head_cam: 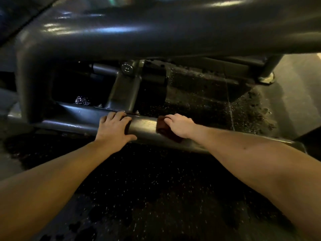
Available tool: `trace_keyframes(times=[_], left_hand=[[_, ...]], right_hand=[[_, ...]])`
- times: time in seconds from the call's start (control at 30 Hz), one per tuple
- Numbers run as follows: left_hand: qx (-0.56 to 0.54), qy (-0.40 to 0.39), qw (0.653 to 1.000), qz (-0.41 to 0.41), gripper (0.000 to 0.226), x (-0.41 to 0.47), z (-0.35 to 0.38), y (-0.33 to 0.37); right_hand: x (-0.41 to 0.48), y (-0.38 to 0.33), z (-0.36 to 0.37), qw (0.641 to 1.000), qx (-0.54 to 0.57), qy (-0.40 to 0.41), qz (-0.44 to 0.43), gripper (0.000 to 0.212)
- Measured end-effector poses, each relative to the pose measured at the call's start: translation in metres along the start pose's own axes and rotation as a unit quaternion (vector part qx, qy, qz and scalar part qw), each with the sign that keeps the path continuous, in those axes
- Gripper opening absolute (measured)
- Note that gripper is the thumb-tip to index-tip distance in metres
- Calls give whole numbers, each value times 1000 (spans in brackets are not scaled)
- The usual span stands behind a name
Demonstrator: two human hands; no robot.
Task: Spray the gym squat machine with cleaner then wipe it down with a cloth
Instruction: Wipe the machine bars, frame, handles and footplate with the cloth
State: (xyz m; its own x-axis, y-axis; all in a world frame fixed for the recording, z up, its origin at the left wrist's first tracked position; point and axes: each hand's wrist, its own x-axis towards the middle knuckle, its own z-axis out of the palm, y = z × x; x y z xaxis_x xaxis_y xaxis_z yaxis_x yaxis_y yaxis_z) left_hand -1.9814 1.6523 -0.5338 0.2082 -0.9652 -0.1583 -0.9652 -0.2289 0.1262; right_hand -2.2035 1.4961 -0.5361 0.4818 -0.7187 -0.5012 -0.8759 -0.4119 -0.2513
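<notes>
The floor (156, 188) is dark. The left hand (113, 126) lies open on the bar (144, 126). The right hand (180, 125) grips a dark cloth (162, 130)

The squat machine (156, 35) is a frame of thick, glossy dark grey tube; one wide tube crosses overhead and bends down at the left onto a low base rail (83, 117); a dark red cloth (165, 130) drapes over that rail, gripped against it by the right hand (180, 125).

Dark speckled mat (156, 188); pale floor (295, 101) beside it
</notes>
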Motion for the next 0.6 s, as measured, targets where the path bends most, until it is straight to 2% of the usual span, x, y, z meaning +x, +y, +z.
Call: trace_keyframes(times=[0.07, 0.17, 0.27, 0.47, 0.6], left_hand=[[3, 5, 1000, -16, 82, -1, 2, 4], [16, 9, 999, -32, 81, -3, 2, 8], [17, 21, 999, -46, 77, -7, 3, 7], [12, 31, 998, -61, 69, -18, 9, 6], [-3, 34, 997, -71, 68, -18, 6, 9]], right_hand=[[13, -14, -2, 999, 15, -25, -20, 51], [8, -8, 0, 998, 12, -19, -51, 52], [-16, 29, 8, 996, -51, 38, -69, 52], [-78, 129, 25, 985, -121, 120, -34, 60], [-104, 114, 59, 972, -148, 177, -33, 67]])
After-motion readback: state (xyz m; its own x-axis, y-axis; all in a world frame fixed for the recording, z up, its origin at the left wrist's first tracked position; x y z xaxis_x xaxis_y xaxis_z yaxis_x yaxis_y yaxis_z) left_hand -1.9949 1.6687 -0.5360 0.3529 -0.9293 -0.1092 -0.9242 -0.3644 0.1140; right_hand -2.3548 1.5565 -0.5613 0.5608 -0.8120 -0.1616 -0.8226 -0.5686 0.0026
